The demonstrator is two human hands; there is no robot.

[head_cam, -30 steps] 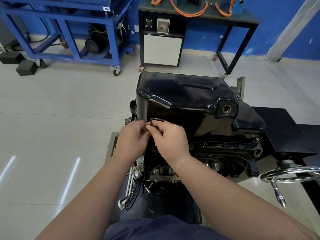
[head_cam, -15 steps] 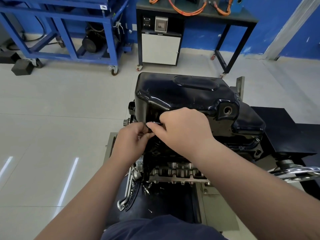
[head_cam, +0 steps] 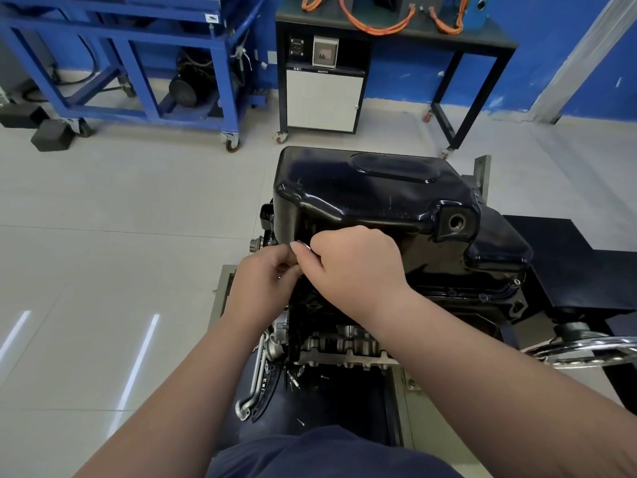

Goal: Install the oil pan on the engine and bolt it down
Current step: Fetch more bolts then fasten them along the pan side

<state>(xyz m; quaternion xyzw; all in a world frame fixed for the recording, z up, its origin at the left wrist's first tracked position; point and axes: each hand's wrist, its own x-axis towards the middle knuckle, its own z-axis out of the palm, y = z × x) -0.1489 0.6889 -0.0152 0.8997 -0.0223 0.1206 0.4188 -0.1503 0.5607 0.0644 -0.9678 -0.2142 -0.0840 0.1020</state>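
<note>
A glossy black oil pan (head_cam: 372,198) sits upside-up on the engine (head_cam: 344,343), which is held in a stand. Its drain hole (head_cam: 456,222) faces me at the right. Both hands meet at the pan's near left corner. My right hand (head_cam: 355,267) pinches a small dark metal tool (head_cam: 303,246), an L-shaped key by its look, most of it hidden by the fingers. My left hand (head_cam: 263,281) is curled beside it, its fingertips at the same spot; what they hold is hidden. Bolt heads (head_cam: 482,297) show along the pan's flange at the right.
A chrome hand wheel (head_cam: 586,350) of the stand juts out at the right. A black platform (head_cam: 558,260) lies behind it. Loose bolts (head_cam: 294,377) lie in the tray under the engine. A blue frame cart (head_cam: 138,63) and a black bench (head_cam: 396,36) stand at the back.
My right hand has swung up and to the right over the tool, its back now covering the pan's near side. The left hand has stayed at the corner.
</note>
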